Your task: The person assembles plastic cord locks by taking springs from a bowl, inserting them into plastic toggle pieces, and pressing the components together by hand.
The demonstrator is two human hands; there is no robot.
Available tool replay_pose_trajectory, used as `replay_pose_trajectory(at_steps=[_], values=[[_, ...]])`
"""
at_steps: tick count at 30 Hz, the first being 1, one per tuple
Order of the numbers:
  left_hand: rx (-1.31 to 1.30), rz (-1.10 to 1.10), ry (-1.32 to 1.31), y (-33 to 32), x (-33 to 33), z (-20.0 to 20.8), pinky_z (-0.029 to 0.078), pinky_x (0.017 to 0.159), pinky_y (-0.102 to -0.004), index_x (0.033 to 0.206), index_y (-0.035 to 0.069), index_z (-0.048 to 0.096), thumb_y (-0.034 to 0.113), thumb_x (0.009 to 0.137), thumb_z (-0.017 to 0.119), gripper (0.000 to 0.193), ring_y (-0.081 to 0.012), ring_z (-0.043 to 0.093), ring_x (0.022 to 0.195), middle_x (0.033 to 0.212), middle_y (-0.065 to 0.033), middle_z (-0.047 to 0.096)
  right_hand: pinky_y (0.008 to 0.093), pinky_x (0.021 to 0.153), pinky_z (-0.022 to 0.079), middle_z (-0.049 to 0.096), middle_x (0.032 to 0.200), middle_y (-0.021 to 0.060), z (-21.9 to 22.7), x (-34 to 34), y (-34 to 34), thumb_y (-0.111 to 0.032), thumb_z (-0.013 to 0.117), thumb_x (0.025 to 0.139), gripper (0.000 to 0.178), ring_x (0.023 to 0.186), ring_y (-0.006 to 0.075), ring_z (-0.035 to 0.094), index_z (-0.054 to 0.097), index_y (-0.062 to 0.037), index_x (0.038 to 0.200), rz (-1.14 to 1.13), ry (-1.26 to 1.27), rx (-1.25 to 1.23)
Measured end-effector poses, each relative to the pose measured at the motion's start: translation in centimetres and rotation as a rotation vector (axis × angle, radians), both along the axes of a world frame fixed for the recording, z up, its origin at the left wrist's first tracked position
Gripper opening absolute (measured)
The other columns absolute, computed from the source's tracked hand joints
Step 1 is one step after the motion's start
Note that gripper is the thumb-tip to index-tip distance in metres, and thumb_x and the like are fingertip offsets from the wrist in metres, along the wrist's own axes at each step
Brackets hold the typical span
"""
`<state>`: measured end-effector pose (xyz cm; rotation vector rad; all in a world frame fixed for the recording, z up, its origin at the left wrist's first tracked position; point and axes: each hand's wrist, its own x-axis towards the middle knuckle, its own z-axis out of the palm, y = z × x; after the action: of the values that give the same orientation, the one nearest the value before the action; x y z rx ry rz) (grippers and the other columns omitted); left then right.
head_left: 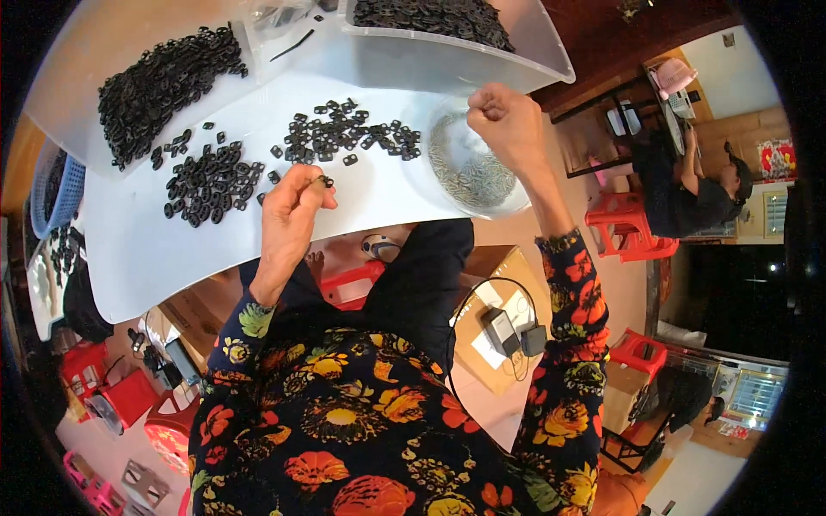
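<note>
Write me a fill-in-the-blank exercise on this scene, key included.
1. The left grip holds a small piece coloured ____.
2. From the loose black piles on the table, the round clear bowl lies to the ____.
3. The basket at the table's left edge is ____.
4. The sleeves are printed with ____.

Missing words: black; right; blue; flowers.

A hand could pass along the near left edge of the white table [129,267]. Farther in, the left black pile [213,185] obstructs; the clear bin [422,64] (high-walled) bars the far right.
</note>
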<state>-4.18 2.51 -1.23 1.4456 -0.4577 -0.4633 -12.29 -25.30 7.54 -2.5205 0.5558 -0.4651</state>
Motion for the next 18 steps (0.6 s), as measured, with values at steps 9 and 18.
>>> replay_pose_trajectory(at_steps=[9, 18], values=[[-0.071, -0.088, 0.079, 0.3, 0.4, 0.7, 0.047, 0.073, -0.0244, 0.092, 0.0, 0.057, 0.008, 0.092, 0.048, 0.011, -0.0103, 0.059, 0.073, 0.075, -0.0038, 0.061, 0.0199, 0.059, 0.046, 0.062, 0.069, -0.0008, -4.3, 0.4, 12.3, 0.0, 0.062, 0.08, 0.011, 0.063, 0.0053, 0.056, 0.068, -0.0011, 0.089, 0.277, -0.204, 0.953], [-0.007, -0.135, 0.092, 1.3, 0.7, 0.9, 0.041, 0.06, -0.0212, 0.085, 0.002, 0.055, 0.009, 0.087, 0.048, 0.009, -0.006, 0.054, 0.067, 0.07, -0.0012, 0.058, 0.0189, 0.066, 0.045, 0.061, 0.076, -0.0031, -6.6, 2.5, 11.7, 0.001, 0.063, 0.083, 0.008, 0.07, 0.0034, 0.055, 0.064, -0.0021, 0.089, 0.357, -0.108, 1.007]])
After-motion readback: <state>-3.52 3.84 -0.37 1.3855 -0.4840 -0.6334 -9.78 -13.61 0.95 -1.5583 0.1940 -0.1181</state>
